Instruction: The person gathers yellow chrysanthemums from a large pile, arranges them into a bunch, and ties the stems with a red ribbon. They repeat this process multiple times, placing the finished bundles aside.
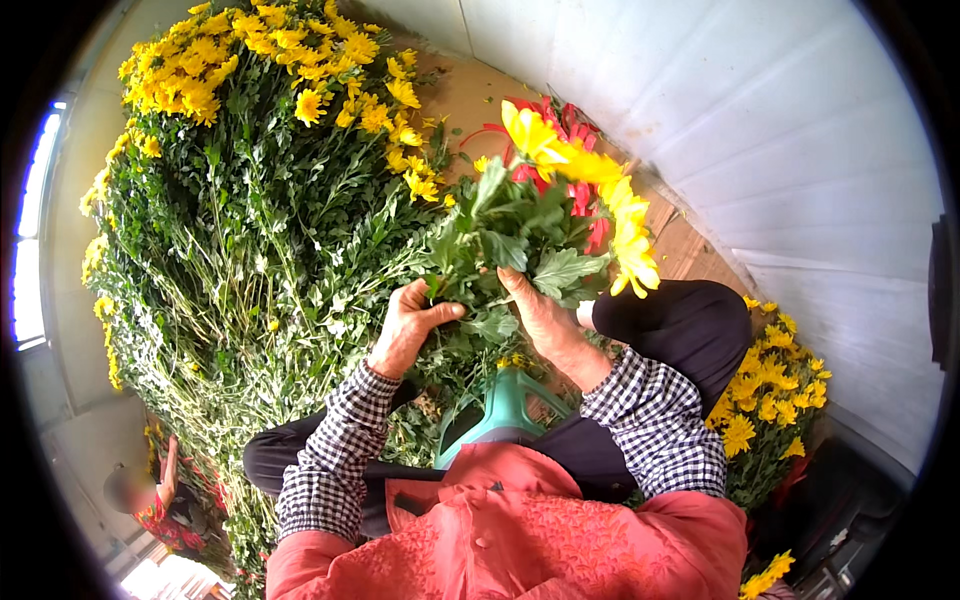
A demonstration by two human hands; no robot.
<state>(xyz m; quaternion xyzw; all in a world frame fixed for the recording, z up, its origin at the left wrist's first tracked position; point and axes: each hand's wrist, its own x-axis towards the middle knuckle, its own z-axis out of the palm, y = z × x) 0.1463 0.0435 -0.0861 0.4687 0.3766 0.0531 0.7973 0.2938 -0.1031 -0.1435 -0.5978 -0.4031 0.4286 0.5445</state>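
Between my two hands is a small bunch of yellow chrysanthemums (pixel 628 232), its blooms pointing up and to the right. My right hand (pixel 551 322) grips the leafy stems, thumb lying along the near side. On the other side, my left hand (pixel 414 326) closes around lower stems and leaves, though foliage hides its fingertips. Just beyond the left hand rises a big heap of cut chrysanthemums (pixel 262 210), bare stem ends towards me and flower heads at the far side. Red plastic ribbons (pixel 589 187) lie on the floor behind the held blooms.
A green plastic stool (pixel 504 409) stands between my legs. Another pile of yellow chrysanthemums (pixel 772 397) is at my right, near a pale wall panel (pixel 750 135). At lower left, another person (pixel 169 502) works beside the heap. Brown boards (pixel 694 244) show on the floor.
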